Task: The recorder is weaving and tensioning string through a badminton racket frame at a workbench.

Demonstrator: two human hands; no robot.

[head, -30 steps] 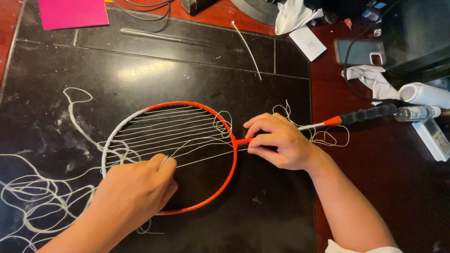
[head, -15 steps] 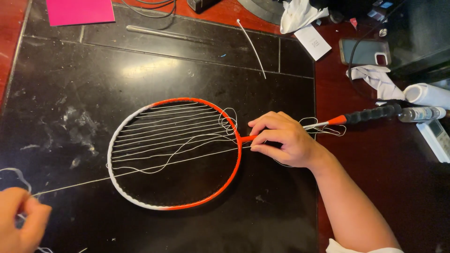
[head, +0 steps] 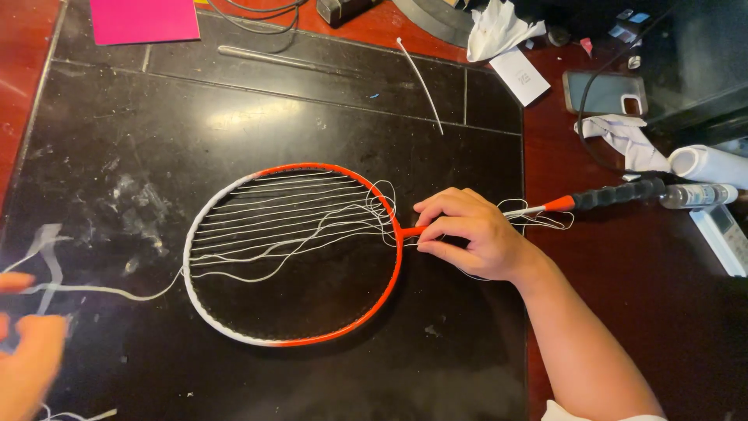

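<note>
I see the racket [head: 300, 253] lying flat near the middle of the black worktop [head: 234, 109], its head toward the left edge and its handle [head: 619, 193] pointing to the right edge, out over the red-brown part. The frame is orange with a white stretch along its left and lower side. Loose white string [head: 296, 230] runs across the upper half of the head in uneven rows, with slack loops bunched at the throat.

My right hand [head: 467, 234] rests on the throat of the racket, grip clenched on the thin shaft just where it meets the head, fingers curled over it and pressing it to the worktop. More string loops lie just right of that hand, beside the shaft.

One strand leaves the left side of the frame and runs toward the left edge of the worktop, where my left hand [head: 27, 351] shows blurred at the lower left corner. It is near that strand, but I cannot tell whether its grip is clenched on it or released.

Along the far edge lie a pink sheet [head: 144, 19] and a thin metal rod [head: 273, 58]. Toward the far right corner I see crumpled tissue [head: 499, 23], a white card [head: 520, 76] and a phone [head: 604, 92].
</note>
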